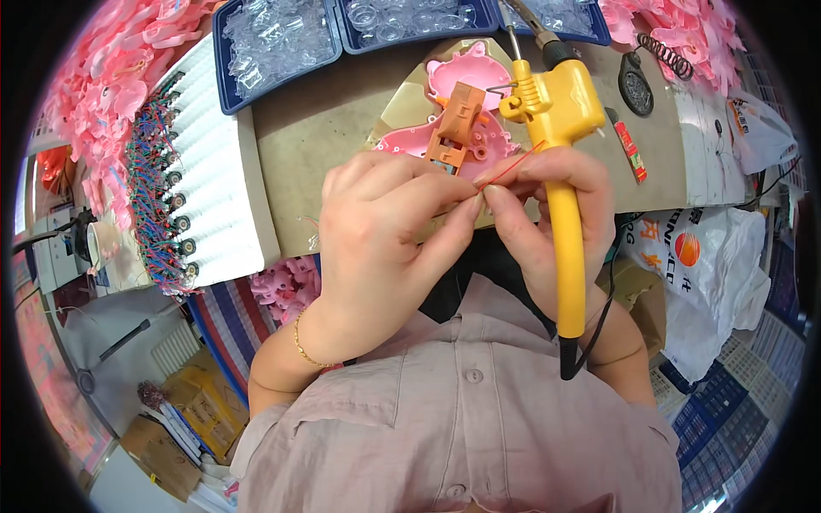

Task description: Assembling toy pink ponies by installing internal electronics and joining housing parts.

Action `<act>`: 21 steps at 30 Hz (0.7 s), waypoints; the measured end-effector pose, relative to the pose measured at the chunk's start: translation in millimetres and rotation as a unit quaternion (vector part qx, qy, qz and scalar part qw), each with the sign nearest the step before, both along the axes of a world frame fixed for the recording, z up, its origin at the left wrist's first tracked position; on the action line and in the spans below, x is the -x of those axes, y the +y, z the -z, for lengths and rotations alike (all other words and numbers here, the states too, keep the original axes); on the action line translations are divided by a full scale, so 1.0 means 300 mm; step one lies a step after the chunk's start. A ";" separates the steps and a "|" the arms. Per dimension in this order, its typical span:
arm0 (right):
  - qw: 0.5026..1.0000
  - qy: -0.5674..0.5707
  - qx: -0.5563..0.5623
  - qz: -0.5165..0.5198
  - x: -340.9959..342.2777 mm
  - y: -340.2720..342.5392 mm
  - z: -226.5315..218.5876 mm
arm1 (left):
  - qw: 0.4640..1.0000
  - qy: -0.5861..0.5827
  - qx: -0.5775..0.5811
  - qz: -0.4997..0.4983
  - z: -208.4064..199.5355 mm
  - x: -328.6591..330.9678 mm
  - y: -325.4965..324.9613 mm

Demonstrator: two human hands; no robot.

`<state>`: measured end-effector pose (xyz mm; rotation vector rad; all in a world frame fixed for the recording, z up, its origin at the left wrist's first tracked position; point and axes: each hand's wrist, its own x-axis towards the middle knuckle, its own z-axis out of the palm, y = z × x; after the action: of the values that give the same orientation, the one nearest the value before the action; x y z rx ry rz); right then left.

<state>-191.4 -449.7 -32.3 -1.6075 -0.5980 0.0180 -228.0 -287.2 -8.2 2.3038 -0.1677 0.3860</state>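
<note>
Close to the table's front edge, the fingertips of my left hand [368, 235] and my right hand [532, 244] meet in a pinch. Between them is a thin red wire [518, 162], its free end pointing up to the right. A yellow soldering gun [566, 107] is also held in my right hand, its handle running down across the hand and its metal tip pointing away. Just beyond my fingers lies a pink plastic shell [469, 73] with an orange plastic housing [463, 111] on it. My fingers hide the shell's near part.
Blue trays [335, 53] of clear plastic parts line the back. On the left, bundles of coloured wires [154, 188] lie along a white ridged rack [218, 171]. Pink parts [111, 94] pile up at both far corners. A red-and-green tube [629, 147] lies right of the gun.
</note>
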 end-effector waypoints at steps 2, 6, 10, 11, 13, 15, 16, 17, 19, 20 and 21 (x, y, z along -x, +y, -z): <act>1.000 -0.020 0.007 0.005 0.000 0.002 0.001 | 1.000 -0.005 -0.003 0.000 0.006 0.002 0.000; 0.999 -0.044 0.009 0.018 -0.011 0.009 0.008 | 0.984 -0.122 -0.126 0.007 0.024 -0.008 0.002; 0.998 -0.051 0.014 0.026 -0.014 0.009 0.008 | 0.985 -0.139 -0.102 0.018 0.023 -0.012 -0.007; 0.998 -0.052 0.015 0.028 -0.016 0.005 0.006 | 0.990 -0.123 -0.061 0.009 0.015 -0.010 0.007; 0.998 -0.028 0.039 0.045 -0.017 -0.001 0.000 | 0.983 -0.001 0.185 -0.005 0.020 -0.001 0.024; 1.000 -0.001 0.013 0.027 -0.012 -0.004 0.005 | 0.930 0.086 0.357 0.012 0.009 0.012 0.022; 1.000 0.026 -0.015 0.005 -0.012 -0.001 0.009 | 0.842 0.167 0.512 0.025 0.005 0.015 0.026; 1.000 0.025 -0.016 0.003 -0.012 0.003 0.012 | 0.869 0.147 0.469 0.065 0.036 0.018 0.040; 1.000 0.009 -0.008 0.002 -0.004 0.010 0.016 | 0.900 0.146 0.406 0.056 0.029 0.009 0.036; 1.000 0.010 -0.009 0.002 0.001 0.014 0.016 | 0.927 0.147 0.342 0.047 0.026 0.006 0.035; 1.000 0.006 -0.017 -0.002 0.006 0.019 0.016 | 0.922 0.181 0.339 0.040 0.026 0.003 0.043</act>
<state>-193.2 -444.0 -37.0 -1.5723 -0.5903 0.0208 -228.8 -274.2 -15.9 1.6330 0.0551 -0.0393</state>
